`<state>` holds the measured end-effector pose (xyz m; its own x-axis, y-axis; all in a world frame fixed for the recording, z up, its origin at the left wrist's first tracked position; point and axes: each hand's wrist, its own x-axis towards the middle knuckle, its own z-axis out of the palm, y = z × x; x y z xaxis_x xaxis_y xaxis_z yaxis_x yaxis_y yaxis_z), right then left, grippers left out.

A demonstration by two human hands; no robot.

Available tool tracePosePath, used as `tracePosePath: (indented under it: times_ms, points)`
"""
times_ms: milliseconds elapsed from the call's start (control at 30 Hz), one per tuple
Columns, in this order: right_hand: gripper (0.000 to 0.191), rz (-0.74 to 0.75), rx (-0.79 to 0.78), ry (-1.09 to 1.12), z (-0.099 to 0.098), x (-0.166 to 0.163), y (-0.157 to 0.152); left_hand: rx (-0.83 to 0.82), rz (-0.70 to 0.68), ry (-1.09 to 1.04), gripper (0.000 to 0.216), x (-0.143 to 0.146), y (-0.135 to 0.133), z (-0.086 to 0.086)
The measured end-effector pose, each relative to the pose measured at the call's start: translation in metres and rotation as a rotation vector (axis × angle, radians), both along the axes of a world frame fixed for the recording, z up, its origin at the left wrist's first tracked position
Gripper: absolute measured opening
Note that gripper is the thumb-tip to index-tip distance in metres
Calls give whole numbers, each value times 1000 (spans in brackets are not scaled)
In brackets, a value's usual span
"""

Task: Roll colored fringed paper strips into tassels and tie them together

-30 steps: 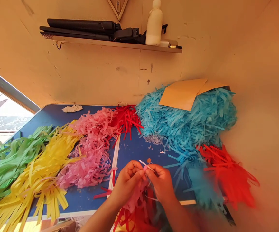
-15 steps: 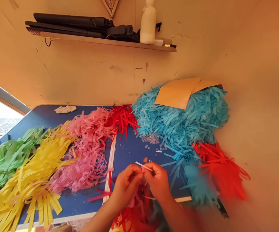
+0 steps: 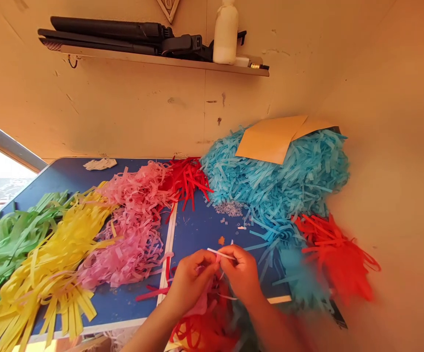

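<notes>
My left hand (image 3: 196,274) and my right hand (image 3: 241,271) meet over the front of the blue table, fingers pinched close together. A thin white strip (image 3: 219,253) like a cord crosses between the fingertips and passes under my right thumb and finger. My left fingertips pinch a bit of pink tissue paper (image 3: 218,259) at the same spot. Below the hands hang pink and red paper strips (image 3: 200,325), partly hidden by the wrists. Just beyond my fingers lies a small orange scrap (image 3: 221,240).
Green (image 3: 21,230), yellow (image 3: 61,244) and pink fringe (image 3: 134,234) cover the table's left side. Blue fringe (image 3: 270,181) is heaped at the back right under tan card (image 3: 270,139), with red fringe (image 3: 340,259) nearer. Small clear bits (image 3: 230,209) lie mid-table. A shelf (image 3: 167,61) crosses the wall.
The hands stay together, still pinching the white strip and pink paper, with only slight finger movement. The loose white end below my right hand has shifted a little.
</notes>
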<state>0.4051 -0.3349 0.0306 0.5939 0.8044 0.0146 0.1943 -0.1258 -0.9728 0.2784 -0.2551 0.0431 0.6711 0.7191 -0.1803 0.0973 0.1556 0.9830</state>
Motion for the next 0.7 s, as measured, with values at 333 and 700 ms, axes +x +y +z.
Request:
tracePosePath:
  times_ms: [333,700]
  points:
    - [28,101,11,-58,18,-1,-18,-889,77,-323,32,-2,2,-6]
    - [35,76,-15,-176,13,0,-14,-811,104,-289,32,1,0,-5]
